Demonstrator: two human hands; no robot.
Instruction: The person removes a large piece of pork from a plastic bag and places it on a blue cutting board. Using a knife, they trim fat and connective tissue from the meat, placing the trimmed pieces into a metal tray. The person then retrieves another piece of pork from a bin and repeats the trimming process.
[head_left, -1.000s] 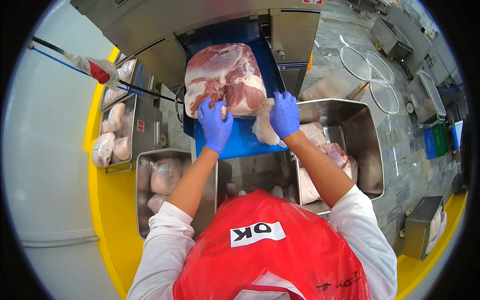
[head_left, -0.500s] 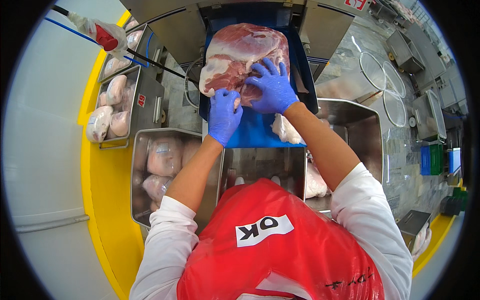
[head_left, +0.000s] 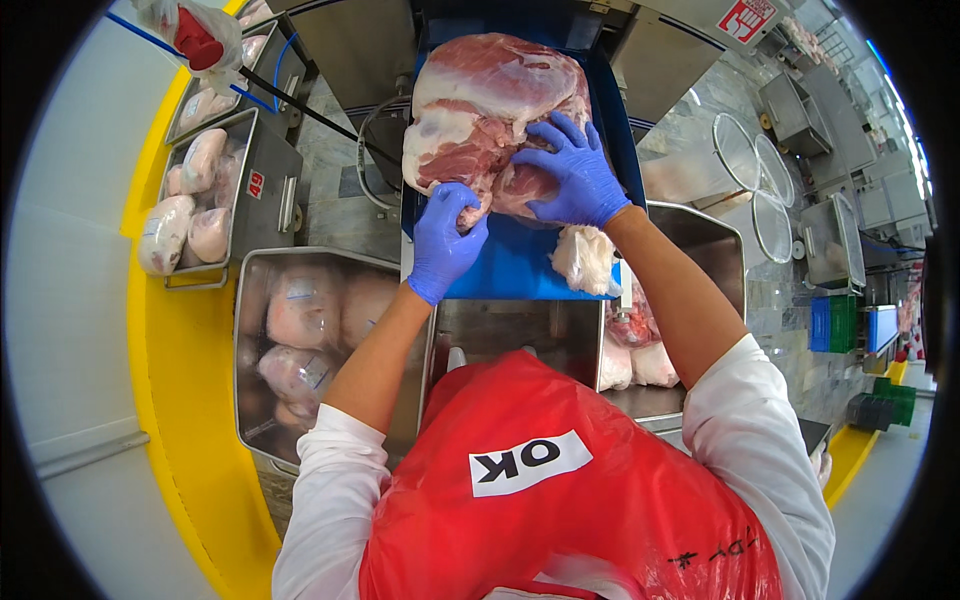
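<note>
A large raw cut of meat [head_left: 490, 85], red with pale fat, lies on a blue surface [head_left: 505, 275] in front of me. My left hand [head_left: 445, 240], in a blue-violet glove, is closed at the meat's near left edge, pinching a small flap between thumb and fingers. My right hand [head_left: 575, 175], gloved alike, lies spread on the meat's near right part, fingers apart. Below my right wrist sits a whitish lump of fat [head_left: 583, 260] near the surface's front edge. The underside of the meat is hidden.
A steel bin [head_left: 240, 350] with bagged meat stands at the left, another bin [head_left: 735, 260] with meat pieces at the right. Farther left, wheeled steel carts [head_left: 265, 190] hold more bagged meat. A black rod and hose cross at upper left. Metal machine panels [head_left: 665, 60] flank the surface.
The view has shifted slightly. My left hand has turned a little and drawn the meat's flap slightly toward me, so more of it shows. My right hand stays spread on the meat.
</note>
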